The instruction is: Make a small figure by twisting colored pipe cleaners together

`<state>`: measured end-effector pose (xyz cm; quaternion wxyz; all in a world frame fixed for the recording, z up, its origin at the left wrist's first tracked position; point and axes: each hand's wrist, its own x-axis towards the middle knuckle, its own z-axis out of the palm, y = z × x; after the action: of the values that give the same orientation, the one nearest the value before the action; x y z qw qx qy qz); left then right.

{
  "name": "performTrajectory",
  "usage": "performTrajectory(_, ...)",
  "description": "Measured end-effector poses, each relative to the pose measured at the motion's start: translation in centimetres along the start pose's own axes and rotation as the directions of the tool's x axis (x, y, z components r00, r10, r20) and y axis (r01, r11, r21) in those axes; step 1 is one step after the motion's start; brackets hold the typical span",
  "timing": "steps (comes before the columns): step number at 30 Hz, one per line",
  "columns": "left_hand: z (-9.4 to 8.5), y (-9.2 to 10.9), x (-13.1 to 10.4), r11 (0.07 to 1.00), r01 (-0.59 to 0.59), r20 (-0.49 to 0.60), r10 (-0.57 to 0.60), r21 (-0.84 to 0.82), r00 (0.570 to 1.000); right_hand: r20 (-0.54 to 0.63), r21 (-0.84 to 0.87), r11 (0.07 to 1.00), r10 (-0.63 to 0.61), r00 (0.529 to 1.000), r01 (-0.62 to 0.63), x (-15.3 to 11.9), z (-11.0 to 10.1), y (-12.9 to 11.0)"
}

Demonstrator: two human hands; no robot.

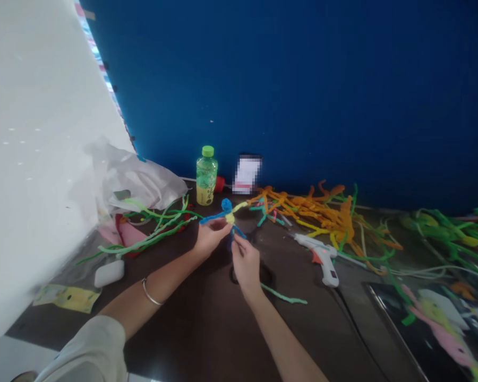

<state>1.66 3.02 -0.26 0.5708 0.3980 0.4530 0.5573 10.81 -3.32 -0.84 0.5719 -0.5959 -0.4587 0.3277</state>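
Note:
A small figure of blue and yellow fuzzy stems is held up over the middle of the dark table. It has a round blue head, one blue arm reaching left and one yellow arm reaching right. My left hand is closed on its middle from the left, fingers over the blue arm's underside. Below it, my right hand pinches the lower blue part, which hangs as legs. The fingertips hide part of the legs. A pale green stem lies on the table beside my right wrist.
A green-capped bottle and a blurred-out screen stand at the back. Green stems and a white case lie left. Orange stems, a glue gun with its cord, and a black tray are at the right.

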Motion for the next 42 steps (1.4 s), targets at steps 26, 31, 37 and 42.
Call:
performTrajectory(26,-0.2,-0.4,-0.2,0.981,0.157,0.288,-0.119,-0.113,0.950,0.074,0.143,0.983,0.106,0.992,-0.116,2.7,-3.5,-1.4)
performTrajectory(31,-0.2,-0.3,-0.3,0.889,0.382,0.443,-0.244,-0.252,0.862,0.179,0.316,0.893,0.276,0.944,-0.321,2.8,-3.4,-1.4)
performTrajectory(37,-0.2,0.4,-0.4,0.876,0.388,0.481,-0.220,-0.285,0.849,0.313,0.480,0.751,0.336,0.888,-0.453,2.6,-2.6,-0.7)
performTrajectory(42,-0.1,0.1,-0.3,0.876,0.340,0.388,-0.197,-0.342,0.900,0.344,0.558,0.664,0.360,0.867,-0.498,2.2,-1.5,-0.2)
